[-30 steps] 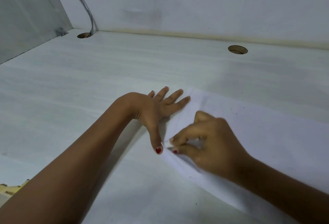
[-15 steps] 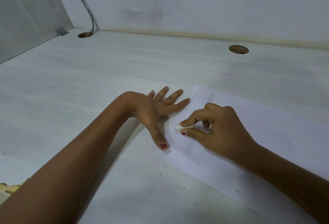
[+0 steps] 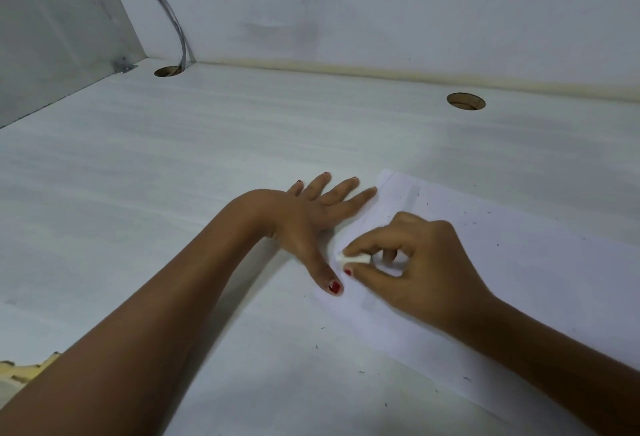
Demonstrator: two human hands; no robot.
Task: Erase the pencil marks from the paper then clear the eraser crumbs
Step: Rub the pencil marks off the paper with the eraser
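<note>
A thin white paper sheet [image 3: 519,262] lies flat at right on the pale, faintly grained surface [image 3: 173,193], both flecked with tiny dark eraser crumbs [image 3: 360,372]. The left hand [image 3: 311,224] presses flat, fingers spread, at its left edge; the right hand [image 3: 422,262] pinches a small white eraser block [image 3: 354,258] between thumb and forefinger on the paper, centre frame. A second ago the eraser sat lower, beside the left thumbnail.

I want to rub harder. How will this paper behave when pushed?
Likely thin and floppy: the paper lies flat. It may slide or wrinkle; the left hand rests flat at its edge, the right hand pinching the eraser.
</note>
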